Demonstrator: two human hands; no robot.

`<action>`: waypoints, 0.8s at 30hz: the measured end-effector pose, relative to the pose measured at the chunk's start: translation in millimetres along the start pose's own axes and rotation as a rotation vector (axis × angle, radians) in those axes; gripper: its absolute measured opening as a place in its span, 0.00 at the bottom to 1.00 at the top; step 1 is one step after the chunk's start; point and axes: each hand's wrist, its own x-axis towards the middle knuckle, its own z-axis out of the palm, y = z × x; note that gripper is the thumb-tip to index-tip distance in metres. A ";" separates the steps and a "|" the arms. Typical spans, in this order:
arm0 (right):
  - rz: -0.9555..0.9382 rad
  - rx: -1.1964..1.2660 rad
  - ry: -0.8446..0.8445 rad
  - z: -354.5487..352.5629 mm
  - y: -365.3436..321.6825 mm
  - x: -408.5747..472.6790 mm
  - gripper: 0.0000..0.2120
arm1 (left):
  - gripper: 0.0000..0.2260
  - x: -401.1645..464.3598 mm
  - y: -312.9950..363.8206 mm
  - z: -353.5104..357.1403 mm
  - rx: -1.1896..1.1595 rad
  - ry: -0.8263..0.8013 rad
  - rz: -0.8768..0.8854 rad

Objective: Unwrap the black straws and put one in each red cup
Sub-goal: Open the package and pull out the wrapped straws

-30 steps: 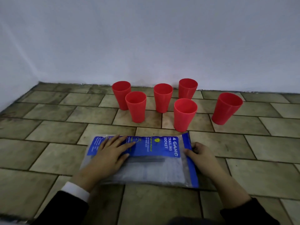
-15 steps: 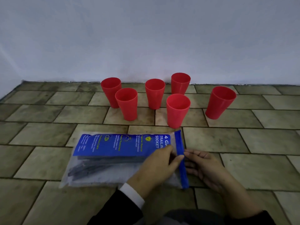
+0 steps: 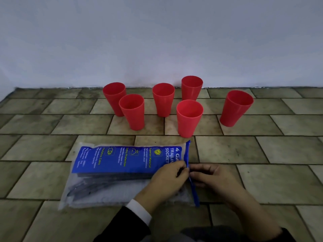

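A clear plastic bag with a blue printed card lies flat on the tiled floor in front of me. Black straws show through its lower left part. The bag's blue zip strip runs along its right end. My left hand and my right hand both pinch this strip at its middle, fingertips nearly touching. Several empty red cups stand upright beyond the bag, the nearest just past the strip, another to its left, one apart at the right.
A plain white wall rises right behind the cups. Beige floor tiles stretch to both sides of the bag. Dark sleeves cover my forearms at the bottom of the view.
My left hand came off the bag's middle and crossed to the zip strip at the right end. My right hand closed in on the strip too. The view shifted slightly.
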 end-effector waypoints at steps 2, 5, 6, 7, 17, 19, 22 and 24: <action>-0.041 -0.109 0.036 3.9 -2.9 -1.5 0.10 | 0.10 0.7 -2.0 -0.1 -0.059 -0.026 -0.022; -0.113 -0.372 0.093 10.6 -5.0 -2.7 0.13 | 0.08 1.7 -3.7 -2.8 -0.138 -0.095 -0.045; -0.126 -0.462 0.114 13.2 -4.5 -2.5 0.13 | 0.08 2.1 -3.9 -3.9 -0.157 -0.112 -0.045; -0.135 -0.531 0.136 16.0 -3.8 -2.1 0.11 | 0.08 2.3 -4.2 -4.7 -0.168 -0.122 -0.044; -0.129 -0.688 0.294 20.0 8.1 6.2 0.04 | 0.08 -4.0 -5.0 -0.6 -0.080 -0.016 0.036; -0.156 -0.677 0.318 23.6 11.2 5.8 0.05 | 0.08 -5.1 -5.0 0.7 -0.090 -0.013 0.032; -0.153 -0.714 0.340 23.9 15.1 8.2 0.06 | 0.08 -6.6 -6.4 -0.6 -0.091 0.023 0.013; -0.125 -0.756 0.374 20.3 17.3 11.5 0.04 | 0.08 -8.2 -7.2 -3.2 -0.202 0.047 -0.006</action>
